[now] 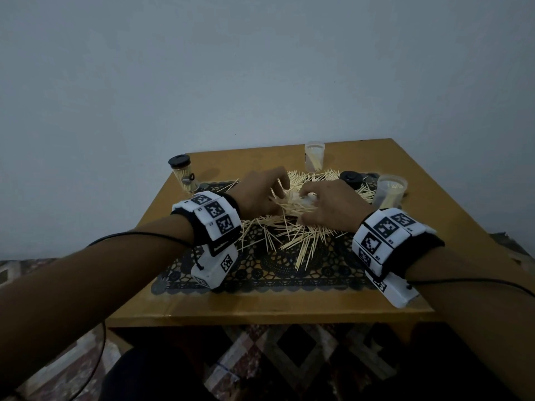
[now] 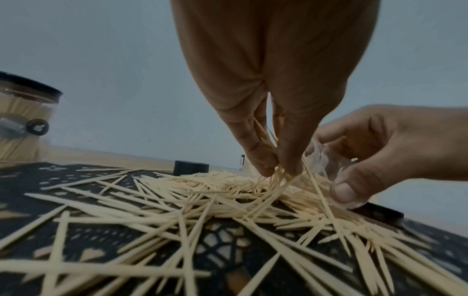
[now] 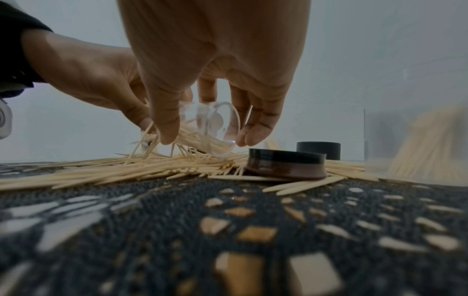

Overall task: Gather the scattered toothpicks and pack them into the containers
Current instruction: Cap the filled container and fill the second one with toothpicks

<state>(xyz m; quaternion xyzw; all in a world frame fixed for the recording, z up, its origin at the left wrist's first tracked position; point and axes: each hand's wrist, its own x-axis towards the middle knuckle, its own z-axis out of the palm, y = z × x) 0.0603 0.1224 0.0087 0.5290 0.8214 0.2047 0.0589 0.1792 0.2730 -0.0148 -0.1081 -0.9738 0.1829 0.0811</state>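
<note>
Progress is partial: one capped jar (image 1: 183, 175) is full and two open jars (image 1: 389, 192) part-filled. Left hand (image 2: 263, 140) pinches toothpicks (image 2: 202, 200); right hand (image 3: 215, 90) grips a tilted jar (image 3: 210, 130). Most toothpicks lie scattered on the bench (image 1: 289, 311).

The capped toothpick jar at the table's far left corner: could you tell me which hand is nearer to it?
Left. The left hand pinches toothpicks mid-mat, closer to the capped jar; the right hand lies beyond it.

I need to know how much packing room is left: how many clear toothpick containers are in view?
4: a lidded container far left, an open container at the back, another open one far right, and a tipped container held in the right hand.
</note>
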